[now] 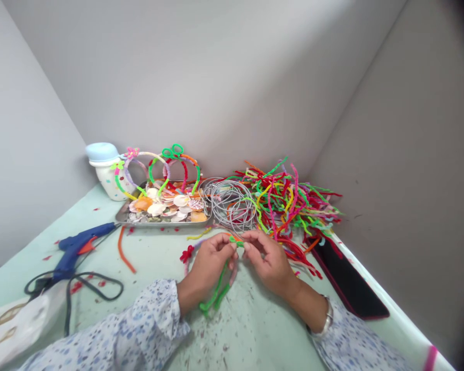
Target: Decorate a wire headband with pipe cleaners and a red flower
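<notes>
Head view: left hand (215, 258) and right hand (269, 262) both closed at the fingertips, thumb against fingers, on a green pipe cleaner (238, 243), held just above the table (255, 330), tips almost meeting. Two-sided pinch presumably keeps the short span steady for fine bending. Green strands (218, 293) hang below the left hand; can't tell if they join the pinched piece. Red flower (186, 254) on a pale band sits just beside that hand, partly covered.

Containers: metal tray (162, 224) holds seashells (156, 208). Decorated headbands (153, 170) stand upright at it, probably so the shells prop them; their feet are mostly hidden. White cup (114, 183) has its blue lid (101, 152) on, contents not visible.

Pipe cleaner pile (290, 203) and wire coil (234, 205) lie just beyond the hands, likely for easy reach. Glue gun (74, 249) lies off left, well apart.
</notes>
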Demonstrator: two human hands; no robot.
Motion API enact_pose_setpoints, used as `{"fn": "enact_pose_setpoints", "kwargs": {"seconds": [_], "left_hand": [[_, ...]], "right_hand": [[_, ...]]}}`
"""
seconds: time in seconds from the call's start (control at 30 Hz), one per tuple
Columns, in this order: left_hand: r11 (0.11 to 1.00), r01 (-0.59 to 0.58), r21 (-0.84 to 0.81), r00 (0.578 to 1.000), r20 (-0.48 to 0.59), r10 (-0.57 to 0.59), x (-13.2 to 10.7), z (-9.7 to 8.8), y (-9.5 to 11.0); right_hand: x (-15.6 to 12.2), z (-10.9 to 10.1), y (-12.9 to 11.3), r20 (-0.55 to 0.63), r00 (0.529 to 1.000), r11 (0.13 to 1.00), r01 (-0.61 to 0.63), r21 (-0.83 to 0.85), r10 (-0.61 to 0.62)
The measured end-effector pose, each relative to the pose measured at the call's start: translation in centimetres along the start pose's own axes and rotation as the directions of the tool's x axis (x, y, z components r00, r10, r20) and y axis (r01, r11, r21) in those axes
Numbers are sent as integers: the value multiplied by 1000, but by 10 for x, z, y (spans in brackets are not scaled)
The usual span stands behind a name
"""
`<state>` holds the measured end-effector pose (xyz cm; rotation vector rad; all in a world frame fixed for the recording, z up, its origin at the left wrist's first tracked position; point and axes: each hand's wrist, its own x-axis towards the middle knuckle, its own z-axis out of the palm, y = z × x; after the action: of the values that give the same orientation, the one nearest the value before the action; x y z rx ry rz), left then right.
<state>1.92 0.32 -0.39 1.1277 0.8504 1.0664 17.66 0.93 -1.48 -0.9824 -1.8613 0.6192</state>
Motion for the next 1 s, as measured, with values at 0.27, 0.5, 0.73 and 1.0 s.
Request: {"fn": "enact_pose_setpoints", "kwargs": {"seconds": [0.27,0.5,0.73,1.0], "left_hand": [[994,42,-96,999,19,-41,5,-6,3],[985,58,-165,995,84,-45,4,-5,2],[991,49,-126,999,21,-46,2,-3,2],[999,16,-49,1000,-5,-17,1,-4,2]], "right_hand": [[2,-3,4,-17,955,936,287,-204,-297],[2,-2,9,9,945,911,318,-263,-328],[3,-3,9,26,948,916,314,-249,-318],[4,-2,7,34,941,910,334,-246,-336]]}}
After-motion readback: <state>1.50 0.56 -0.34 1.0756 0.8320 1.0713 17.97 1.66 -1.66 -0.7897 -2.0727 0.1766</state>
